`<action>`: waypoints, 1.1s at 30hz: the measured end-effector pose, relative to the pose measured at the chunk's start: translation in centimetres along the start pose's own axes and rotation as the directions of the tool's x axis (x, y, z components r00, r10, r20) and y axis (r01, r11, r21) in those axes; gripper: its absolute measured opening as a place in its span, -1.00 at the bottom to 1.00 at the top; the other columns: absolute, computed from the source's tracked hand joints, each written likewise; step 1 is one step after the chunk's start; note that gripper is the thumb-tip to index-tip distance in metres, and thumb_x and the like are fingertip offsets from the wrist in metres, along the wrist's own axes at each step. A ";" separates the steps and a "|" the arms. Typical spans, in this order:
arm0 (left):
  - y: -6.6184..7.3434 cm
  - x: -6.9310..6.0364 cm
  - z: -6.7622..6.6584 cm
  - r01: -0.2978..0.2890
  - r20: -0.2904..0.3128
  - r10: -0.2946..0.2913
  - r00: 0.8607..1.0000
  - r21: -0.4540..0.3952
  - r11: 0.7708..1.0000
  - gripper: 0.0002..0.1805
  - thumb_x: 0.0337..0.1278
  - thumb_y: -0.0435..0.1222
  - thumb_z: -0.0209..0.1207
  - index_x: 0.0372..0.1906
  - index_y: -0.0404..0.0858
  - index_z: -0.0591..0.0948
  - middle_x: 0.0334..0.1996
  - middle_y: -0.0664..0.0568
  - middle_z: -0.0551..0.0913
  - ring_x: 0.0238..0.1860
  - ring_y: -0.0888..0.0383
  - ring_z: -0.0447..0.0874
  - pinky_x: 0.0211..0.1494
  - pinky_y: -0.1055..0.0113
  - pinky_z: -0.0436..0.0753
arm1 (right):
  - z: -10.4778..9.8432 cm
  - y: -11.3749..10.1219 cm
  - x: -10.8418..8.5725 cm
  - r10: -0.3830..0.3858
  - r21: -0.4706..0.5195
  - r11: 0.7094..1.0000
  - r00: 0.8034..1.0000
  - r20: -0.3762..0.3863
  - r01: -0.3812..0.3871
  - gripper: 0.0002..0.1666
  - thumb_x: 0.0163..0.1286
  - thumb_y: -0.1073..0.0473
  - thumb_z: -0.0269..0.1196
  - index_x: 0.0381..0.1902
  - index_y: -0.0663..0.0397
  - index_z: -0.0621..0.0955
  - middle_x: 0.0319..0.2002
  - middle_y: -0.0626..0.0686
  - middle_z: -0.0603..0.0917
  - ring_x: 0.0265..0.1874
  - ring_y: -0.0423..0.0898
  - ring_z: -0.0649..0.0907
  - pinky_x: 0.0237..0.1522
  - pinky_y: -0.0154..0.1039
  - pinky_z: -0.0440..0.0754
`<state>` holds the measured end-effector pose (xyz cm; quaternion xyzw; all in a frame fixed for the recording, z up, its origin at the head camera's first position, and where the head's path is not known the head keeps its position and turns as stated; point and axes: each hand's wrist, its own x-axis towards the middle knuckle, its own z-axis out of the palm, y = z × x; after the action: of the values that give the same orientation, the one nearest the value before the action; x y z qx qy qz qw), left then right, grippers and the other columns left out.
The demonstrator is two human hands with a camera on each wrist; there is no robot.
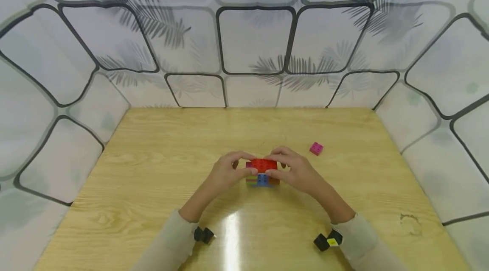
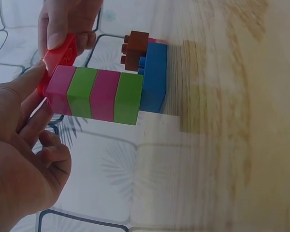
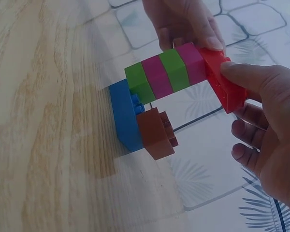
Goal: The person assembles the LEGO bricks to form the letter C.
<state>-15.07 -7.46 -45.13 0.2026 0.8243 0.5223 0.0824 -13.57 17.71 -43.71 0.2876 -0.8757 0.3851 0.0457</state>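
A long red brick (image 1: 264,164) sits across the top of a column of alternating pink and green bricks (image 2: 104,94), touching the uppermost pink one. My left hand (image 1: 231,170) pinches one end of it between thumb and fingers, while my right hand (image 1: 296,171) grips the other end the same way. The column rises from one end of a long blue brick (image 2: 154,77) on the table. On that base's other end stands a brown brick (image 3: 156,133), its studs bare below the overhanging red brick. In the right wrist view the red brick looks tilted against the column.
A loose pink brick (image 1: 316,148) lies on the wooden table (image 1: 172,143), beyond my right hand. Patterned white cloth walls (image 1: 256,42) enclose the table at the back and both sides. Both wrists wear small black devices (image 1: 203,235).
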 end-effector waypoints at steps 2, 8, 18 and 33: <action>0.0 0.2 -0.2 0.012 0.000 -0.012 1.000 0.000 1.000 -0.63 0.10 0.05 0.41 0.02 0.12 0.71 -0.31 0.05 0.57 -0.43 0.13 0.33 -0.42 0.39 0.35 | -0.1 -0.1 0.3 0.021 0.001 1.000 1.000 0.014 -0.021 -0.60 0.33 -0.06 0.40 0.08 -0.13 0.70 0.05 -0.12 0.61 -0.11 -0.15 0.58 -0.22 -0.34 0.64; 0.1 0.2 -0.2 0.030 0.019 -0.030 0.999 0.000 1.000 -0.56 0.09 0.12 0.39 0.07 0.12 0.69 -0.41 -0.10 0.44 -0.49 0.17 0.26 -0.51 0.41 0.29 | -0.9 0.0 0.0 0.056 0.029 0.998 0.998 0.037 -0.058 -0.59 0.38 -0.06 0.35 0.15 -0.18 0.65 0.04 -0.19 0.62 -0.19 -0.19 0.52 -0.25 -0.32 0.57; -0.1 0.0 -0.3 0.050 0.023 -0.049 0.999 -0.040 0.998 -0.59 0.10 0.09 0.40 0.07 0.17 0.68 -0.43 -0.13 0.43 -0.51 0.18 0.23 -0.54 0.43 0.27 | -4.6 3.6 -1.2 0.195 0.042 0.980 0.979 -0.066 -0.193 -0.57 0.51 0.00 0.22 0.27 -0.08 0.59 0.06 -0.02 0.64 -0.20 -0.18 0.52 -0.19 -0.31 0.55; -0.4 0.0 -0.2 0.035 0.023 -0.034 0.999 -0.067 0.997 -0.61 0.14 0.06 0.39 0.08 0.16 0.67 -0.39 -0.15 0.44 -0.48 0.16 0.24 -0.54 0.44 0.25 | -6.3 12.6 -3.5 0.436 -0.007 0.898 0.891 -0.127 -0.440 -0.32 0.52 -0.04 0.21 0.43 0.23 0.39 0.23 0.31 0.47 0.00 0.16 0.58 -0.03 -0.06 0.54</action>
<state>-15.20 -7.79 -45.43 0.1912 0.8087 0.5459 0.1071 -18.31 30.57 -48.54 0.0581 -0.9202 0.3867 0.0163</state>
